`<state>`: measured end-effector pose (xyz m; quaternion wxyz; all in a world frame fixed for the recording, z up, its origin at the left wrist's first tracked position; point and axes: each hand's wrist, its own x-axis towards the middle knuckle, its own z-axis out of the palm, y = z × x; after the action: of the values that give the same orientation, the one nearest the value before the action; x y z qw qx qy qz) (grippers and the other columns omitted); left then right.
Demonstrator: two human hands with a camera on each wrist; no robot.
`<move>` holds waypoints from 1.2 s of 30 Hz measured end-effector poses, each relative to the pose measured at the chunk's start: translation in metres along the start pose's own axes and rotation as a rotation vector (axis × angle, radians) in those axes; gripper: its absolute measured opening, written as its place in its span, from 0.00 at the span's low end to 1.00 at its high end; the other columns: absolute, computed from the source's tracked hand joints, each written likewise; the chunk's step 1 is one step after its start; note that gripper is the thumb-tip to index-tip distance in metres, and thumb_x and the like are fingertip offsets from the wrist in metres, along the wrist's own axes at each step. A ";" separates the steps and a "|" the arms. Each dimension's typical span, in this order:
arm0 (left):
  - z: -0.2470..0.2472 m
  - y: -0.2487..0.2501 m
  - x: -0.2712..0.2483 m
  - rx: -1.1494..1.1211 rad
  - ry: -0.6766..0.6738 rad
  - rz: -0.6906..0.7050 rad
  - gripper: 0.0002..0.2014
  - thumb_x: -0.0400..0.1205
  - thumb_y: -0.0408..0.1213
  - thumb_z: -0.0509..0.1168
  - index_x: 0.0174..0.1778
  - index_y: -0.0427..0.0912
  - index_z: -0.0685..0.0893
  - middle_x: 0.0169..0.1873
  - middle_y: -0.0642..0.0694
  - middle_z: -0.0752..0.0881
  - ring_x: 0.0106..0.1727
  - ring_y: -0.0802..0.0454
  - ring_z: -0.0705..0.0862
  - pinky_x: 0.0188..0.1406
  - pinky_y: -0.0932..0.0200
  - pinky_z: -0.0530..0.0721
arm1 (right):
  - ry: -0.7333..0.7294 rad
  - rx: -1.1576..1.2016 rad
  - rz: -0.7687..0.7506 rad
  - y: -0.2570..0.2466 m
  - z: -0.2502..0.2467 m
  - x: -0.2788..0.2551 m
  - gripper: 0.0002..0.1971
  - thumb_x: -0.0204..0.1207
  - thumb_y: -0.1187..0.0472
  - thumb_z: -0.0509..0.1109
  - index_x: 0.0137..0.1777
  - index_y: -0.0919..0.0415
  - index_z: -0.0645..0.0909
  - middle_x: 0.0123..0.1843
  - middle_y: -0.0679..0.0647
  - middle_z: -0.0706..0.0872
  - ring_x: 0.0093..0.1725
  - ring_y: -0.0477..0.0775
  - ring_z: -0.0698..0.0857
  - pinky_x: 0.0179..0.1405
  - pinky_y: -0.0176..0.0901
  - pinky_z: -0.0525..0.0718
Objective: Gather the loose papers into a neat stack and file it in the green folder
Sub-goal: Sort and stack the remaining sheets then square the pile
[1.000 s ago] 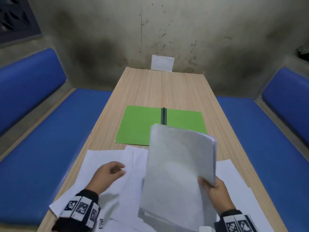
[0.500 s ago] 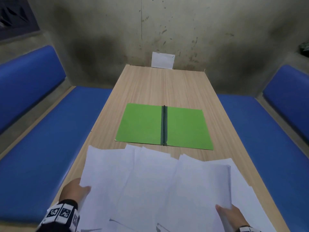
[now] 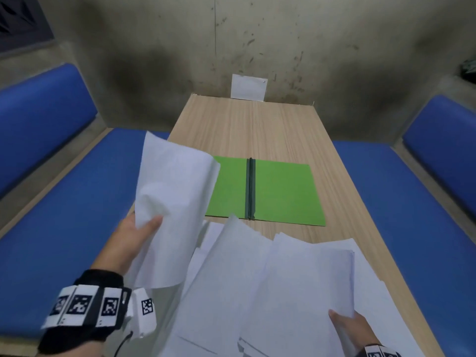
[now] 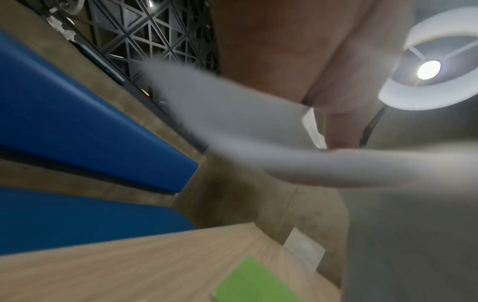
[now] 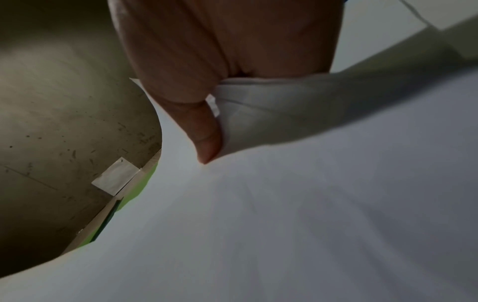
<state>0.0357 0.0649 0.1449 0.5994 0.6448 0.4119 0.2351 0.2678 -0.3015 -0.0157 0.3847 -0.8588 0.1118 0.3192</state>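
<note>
Papers (image 3: 270, 292) spread over near end of counter (image 3: 257, 130); left hand (image 3: 134, 240) pinches one lifted sheet (image 3: 172, 202), right hand (image 3: 353, 328) grips stack edge. Green folder (image 3: 283, 194) open flat just beyond.

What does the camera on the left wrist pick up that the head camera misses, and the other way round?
Only the left wrist view shows a lit ceiling lamp and a dark lattice screen. Only the head view shows the right hand holding the paper pile and the folder's dark spine. Both show the left hand gripping a lifted sheet, the green folder, the wooden table, blue benches and a white card on the wall.
</note>
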 end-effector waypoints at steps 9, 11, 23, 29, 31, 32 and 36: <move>-0.005 0.010 -0.011 -0.207 -0.017 -0.002 0.23 0.69 0.51 0.74 0.56 0.41 0.85 0.51 0.41 0.90 0.50 0.43 0.89 0.51 0.46 0.85 | -0.032 0.047 0.008 0.007 0.002 0.007 0.22 0.73 0.65 0.72 0.65 0.76 0.77 0.54 0.67 0.84 0.60 0.69 0.83 0.64 0.55 0.79; -0.005 0.029 -0.017 -0.237 -0.149 0.051 0.33 0.58 0.59 0.78 0.54 0.41 0.86 0.46 0.44 0.92 0.44 0.46 0.92 0.38 0.51 0.88 | -0.034 0.063 0.007 0.008 0.002 0.008 0.22 0.73 0.65 0.72 0.65 0.76 0.77 0.56 0.68 0.84 0.60 0.69 0.83 0.65 0.56 0.78; 0.071 -0.086 -0.004 0.321 -0.264 -0.180 0.10 0.77 0.43 0.70 0.51 0.44 0.80 0.46 0.51 0.85 0.56 0.49 0.84 0.57 0.59 0.77 | -0.049 0.120 0.022 0.011 0.002 0.010 0.25 0.71 0.66 0.73 0.66 0.77 0.76 0.62 0.73 0.83 0.60 0.70 0.83 0.66 0.59 0.78; 0.079 -0.144 0.008 0.776 -0.207 -0.196 0.18 0.76 0.44 0.66 0.59 0.40 0.82 0.59 0.38 0.78 0.59 0.41 0.80 0.60 0.54 0.80 | -0.034 0.117 0.011 0.010 0.003 0.011 0.24 0.71 0.65 0.74 0.65 0.77 0.77 0.62 0.72 0.83 0.60 0.69 0.83 0.66 0.58 0.78; 0.082 -0.142 0.006 0.773 -0.200 -0.214 0.20 0.76 0.40 0.66 0.63 0.39 0.78 0.60 0.37 0.76 0.60 0.41 0.79 0.60 0.54 0.79 | -0.040 0.118 0.013 0.011 0.004 0.010 0.24 0.71 0.64 0.74 0.65 0.76 0.77 0.62 0.72 0.84 0.60 0.69 0.84 0.66 0.60 0.79; 0.085 -0.140 0.004 0.744 -0.206 -0.216 0.20 0.76 0.36 0.67 0.64 0.38 0.76 0.59 0.37 0.77 0.57 0.41 0.80 0.58 0.54 0.80 | -0.040 0.115 0.013 0.011 0.004 0.011 0.24 0.71 0.64 0.74 0.65 0.76 0.77 0.62 0.72 0.84 0.59 0.69 0.84 0.66 0.59 0.79; 0.083 -0.124 0.002 0.527 -0.241 -0.237 0.35 0.74 0.28 0.70 0.74 0.42 0.61 0.57 0.40 0.79 0.62 0.44 0.78 0.54 0.59 0.75 | -0.031 0.116 0.002 0.011 0.003 0.013 0.23 0.72 0.64 0.73 0.65 0.76 0.77 0.63 0.71 0.83 0.59 0.67 0.84 0.64 0.54 0.79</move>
<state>0.0716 0.0113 0.0102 0.4795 0.7486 0.4569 -0.0296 0.2711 -0.3062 -0.0318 0.4353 -0.8298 0.1253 0.3259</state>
